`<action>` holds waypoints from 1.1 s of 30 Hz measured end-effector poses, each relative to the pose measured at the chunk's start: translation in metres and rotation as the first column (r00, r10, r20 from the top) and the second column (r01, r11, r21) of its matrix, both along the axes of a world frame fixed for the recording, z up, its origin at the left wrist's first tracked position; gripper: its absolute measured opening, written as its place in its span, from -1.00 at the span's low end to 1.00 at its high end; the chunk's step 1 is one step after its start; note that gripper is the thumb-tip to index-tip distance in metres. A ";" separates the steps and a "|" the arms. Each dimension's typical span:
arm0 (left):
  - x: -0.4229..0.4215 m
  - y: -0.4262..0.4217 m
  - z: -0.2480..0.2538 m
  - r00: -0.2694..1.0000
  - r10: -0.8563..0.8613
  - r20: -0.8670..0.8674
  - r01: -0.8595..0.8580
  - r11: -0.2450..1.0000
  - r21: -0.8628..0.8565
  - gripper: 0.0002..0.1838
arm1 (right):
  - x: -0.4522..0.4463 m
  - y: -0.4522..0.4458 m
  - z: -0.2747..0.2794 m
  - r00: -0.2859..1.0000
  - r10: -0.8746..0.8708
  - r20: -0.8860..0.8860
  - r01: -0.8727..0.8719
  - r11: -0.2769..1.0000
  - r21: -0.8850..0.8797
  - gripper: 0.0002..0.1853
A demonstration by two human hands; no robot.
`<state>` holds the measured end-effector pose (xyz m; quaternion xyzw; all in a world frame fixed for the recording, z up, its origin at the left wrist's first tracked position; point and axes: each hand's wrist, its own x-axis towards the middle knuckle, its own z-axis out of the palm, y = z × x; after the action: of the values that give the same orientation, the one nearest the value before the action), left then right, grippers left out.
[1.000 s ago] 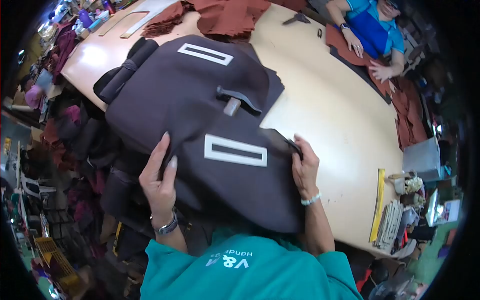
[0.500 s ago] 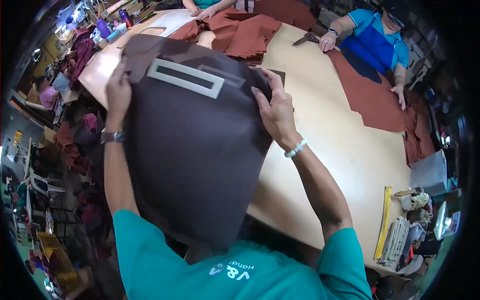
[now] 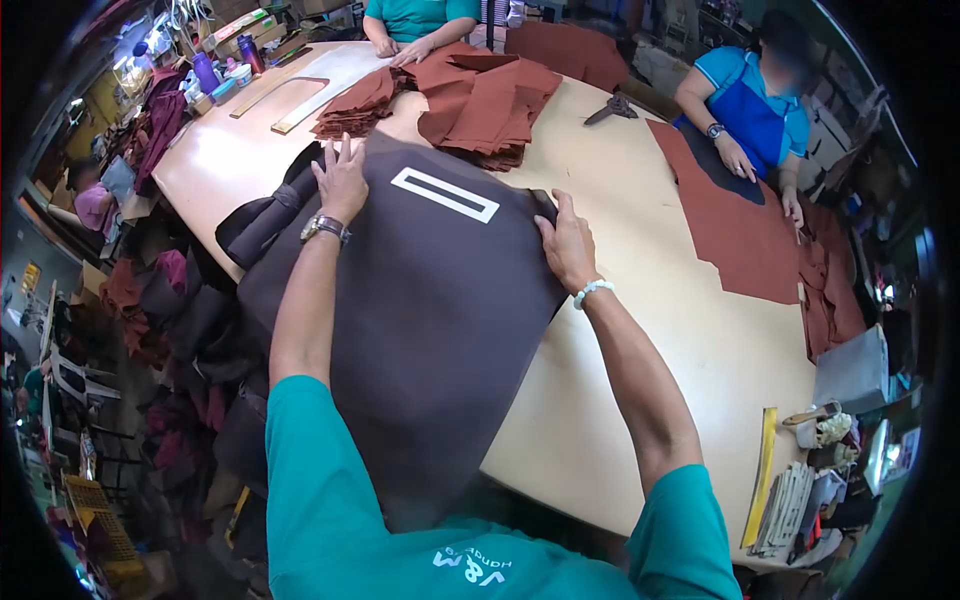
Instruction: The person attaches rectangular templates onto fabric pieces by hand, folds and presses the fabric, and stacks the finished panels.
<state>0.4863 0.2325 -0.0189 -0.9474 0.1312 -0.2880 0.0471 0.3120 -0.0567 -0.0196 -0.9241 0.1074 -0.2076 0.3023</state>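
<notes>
A dark sheet drapes over the tabletop's near edge at its left part, with a grip at each side.
From where I stand, the sheet spreads between the two grips and back toward the wearer, its long axis running from the body toward the far edge, its tapering end pointing at the wearer. The left grip has its fingers fanned over it; the right grip pinches its right side. A white frame lies on it, about midway between them, long axis crosswise, right end slanting nearer the wearer.
</notes>
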 end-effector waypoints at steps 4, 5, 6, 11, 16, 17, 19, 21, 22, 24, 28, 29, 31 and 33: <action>-0.029 -0.044 0.007 0.972 -0.176 -0.156 0.130 0.954 -0.270 -0.40 | 0.004 -0.002 -0.010 0.999 -0.033 -0.041 0.035 0.998 0.061 -0.54; -0.044 -0.057 0.010 0.918 -0.273 -0.289 0.168 0.925 -0.341 -0.33 | 0.004 -0.003 -0.012 0.999 -0.033 -0.040 0.036 0.996 0.083 -0.54; -0.057 -0.069 0.002 0.887 -0.299 -0.351 0.172 0.921 -0.350 -0.28 | 0.004 -0.003 -0.013 0.999 -0.025 -0.027 0.027 0.996 0.081 -0.53; -0.061 -0.080 -0.017 0.882 -0.268 -0.387 0.193 0.956 -0.223 -0.20 | -0.004 -0.012 -0.008 0.998 -0.058 0.022 0.049 0.956 0.290 -0.46; -0.047 -0.065 -0.027 0.884 -0.348 -0.313 0.280 0.929 -0.242 -0.25 | -0.068 -0.032 -0.003 0.998 0.001 0.062 -0.027 0.902 0.431 -0.64; -0.047 -0.063 -0.027 0.883 -0.345 -0.319 0.287 0.934 -0.213 -0.27 | -0.081 -0.032 -0.007 0.997 0.027 0.068 -0.051 0.923 0.382 -0.69; -0.050 -0.061 -0.027 0.883 -0.372 -0.287 0.314 0.921 -0.230 -0.26 | -0.107 -0.028 -0.008 0.993 0.081 0.083 -0.101 0.956 0.276 -0.78; -0.054 -0.067 -0.023 0.901 -0.310 -0.304 0.262 0.946 -0.190 -0.28 | -0.125 -0.012 -0.006 0.976 0.150 0.160 -0.180 0.965 0.191 -0.87; -0.056 -0.071 -0.023 0.905 -0.326 -0.273 0.285 0.942 -0.179 -0.29 | -0.129 -0.003 -0.004 0.966 0.204 0.160 -0.221 0.971 0.094 -0.87; -0.060 -0.084 -0.024 0.914 -0.350 -0.205 0.324 0.934 -0.154 -0.30 | -0.126 0.014 -0.001 0.938 0.305 0.162 -0.283 0.948 -0.143 -0.84; -0.077 -0.107 -0.025 0.901 -0.306 -0.307 0.259 0.948 -0.184 -0.29 | -0.098 0.043 -0.011 0.948 0.317 0.043 -0.272 0.869 -0.413 -0.57; -0.079 -0.108 -0.027 0.912 -0.308 -0.271 0.260 0.945 -0.200 -0.28 | -0.092 0.045 -0.018 0.959 0.281 0.018 -0.254 0.890 -0.378 -0.49; -0.080 -0.108 -0.028 0.912 -0.316 -0.263 0.257 0.938 -0.233 -0.27 | -0.095 0.043 -0.023 0.963 0.244 0.112 -0.207 0.940 -0.270 -0.45; -0.078 -0.107 -0.028 0.907 -0.315 -0.280 0.255 0.939 -0.231 -0.27 | -0.108 0.039 -0.025 0.966 0.200 0.162 -0.173 0.971 -0.168 -0.42</action>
<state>0.4085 0.1251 -0.0464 -0.9515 0.2468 -0.1493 -0.1072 0.2044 -0.0177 -0.0443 -0.9283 -0.0237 -0.2673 0.2573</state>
